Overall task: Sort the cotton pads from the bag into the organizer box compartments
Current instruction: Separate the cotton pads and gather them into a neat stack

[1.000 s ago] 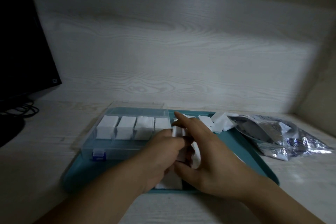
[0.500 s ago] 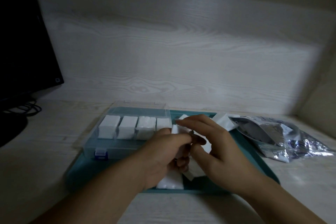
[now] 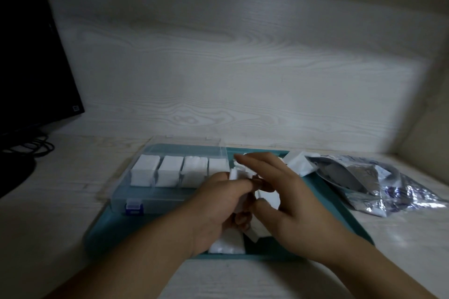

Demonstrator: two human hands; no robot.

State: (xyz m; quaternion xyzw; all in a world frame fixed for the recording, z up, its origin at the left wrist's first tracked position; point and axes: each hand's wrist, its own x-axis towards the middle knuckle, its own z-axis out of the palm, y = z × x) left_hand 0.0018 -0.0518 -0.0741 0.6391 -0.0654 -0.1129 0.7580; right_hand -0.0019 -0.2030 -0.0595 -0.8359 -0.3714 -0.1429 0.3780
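Left hand (image 3: 218, 204) clamped on cotton pads (image 3: 239, 177) over teal tray (image 3: 340, 204); right hand (image 3: 286, 201) fingers apart, touching them. Organizer box (image 3: 170, 177) at tray's left; bag (image 3: 379, 182) on counter's right.

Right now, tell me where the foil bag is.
In the head view the foil bag lies on the desk at the right, just off the teal tray's right edge, beyond the right hand, with white pads at its mouth.
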